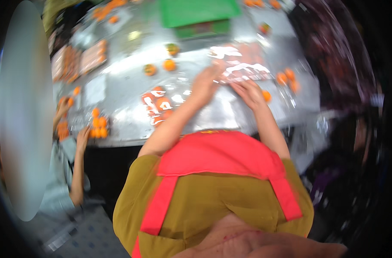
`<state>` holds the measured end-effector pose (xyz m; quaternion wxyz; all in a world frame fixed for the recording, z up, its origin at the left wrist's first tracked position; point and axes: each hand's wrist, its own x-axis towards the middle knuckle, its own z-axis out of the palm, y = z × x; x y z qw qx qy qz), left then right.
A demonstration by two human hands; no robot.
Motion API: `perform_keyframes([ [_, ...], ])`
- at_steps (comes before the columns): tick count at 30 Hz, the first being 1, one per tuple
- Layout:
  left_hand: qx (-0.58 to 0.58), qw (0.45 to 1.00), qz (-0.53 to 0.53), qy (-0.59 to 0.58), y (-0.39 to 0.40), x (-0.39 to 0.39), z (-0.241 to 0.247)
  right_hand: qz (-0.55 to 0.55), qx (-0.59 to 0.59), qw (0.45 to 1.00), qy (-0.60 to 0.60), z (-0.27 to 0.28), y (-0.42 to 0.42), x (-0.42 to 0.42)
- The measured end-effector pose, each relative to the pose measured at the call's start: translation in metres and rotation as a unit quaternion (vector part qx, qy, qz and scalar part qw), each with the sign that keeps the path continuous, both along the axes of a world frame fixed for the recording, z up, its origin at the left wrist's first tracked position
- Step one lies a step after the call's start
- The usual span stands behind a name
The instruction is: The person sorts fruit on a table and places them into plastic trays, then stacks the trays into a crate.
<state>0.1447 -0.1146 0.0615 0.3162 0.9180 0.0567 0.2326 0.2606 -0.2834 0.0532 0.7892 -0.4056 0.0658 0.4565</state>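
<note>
A clear plastic-wrapped pack (244, 63), glossy and pale reddish, lies over the metal table in front of me; blur hides its contents. My left hand (205, 84) grips the pack's left end, its fingertips overlapping the film. At the near edge is my right hand (251, 92), fingers stretched along and partly under the pack. One round orange fruit (266, 95) sits just right of that hand. Left of my left forearm lies another clear-wrapped pack of orange-red fruit (157, 104), partly covered by glare.
A green plastic crate (201, 16) stands at the far side of the metal table (125, 96). Loose fruits (169, 65) lie left of centre, more fruits (289, 79) at right. Wrapped packs (67, 63) sit far left. A co-worker's hand (83, 137) touches a fruit pack (99, 127).
</note>
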Motion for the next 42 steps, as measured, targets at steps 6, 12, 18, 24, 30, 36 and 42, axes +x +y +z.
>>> perform_keyframes([
  [6, -0.022, 0.999, 0.0, 0.029, -0.009, -0.005, 0.005, 0.037, -0.163, 0.984, -0.063, -0.021, -0.019, 0.011],
  [12, -0.117, 0.991, 0.027, 0.056, -0.009, 0.001, 0.003, 0.168, -0.174, 0.964, -0.108, 0.007, -0.028, 0.011],
  [18, -0.225, 0.963, 0.112, 0.099, -0.001, 0.012, 0.006, 0.193, -0.271, 0.879, -0.341, 0.052, -0.056, 0.058],
  [24, -0.373, 0.896, 0.184, 0.158, 0.007, 0.04, -0.012, -0.069, -0.376, 0.648, -0.659, -0.025, -0.06, 0.184],
  [30, -0.483, 0.833, 0.163, 0.216, 0.02, 0.06, -0.031, 0.166, -0.412, 0.828, -0.343, -0.034, -0.043, 0.197],
  [36, -0.51, 0.825, 0.203, 0.133, 0.012, 0.066, -0.04, 0.128, -0.351, 0.871, -0.319, -0.025, -0.039, 0.176],
  [42, -0.607, 0.766, 0.179, 0.114, 0.018, 0.053, -0.024, 0.071, -0.336, 0.887, -0.31, 0.009, -0.029, 0.139],
])
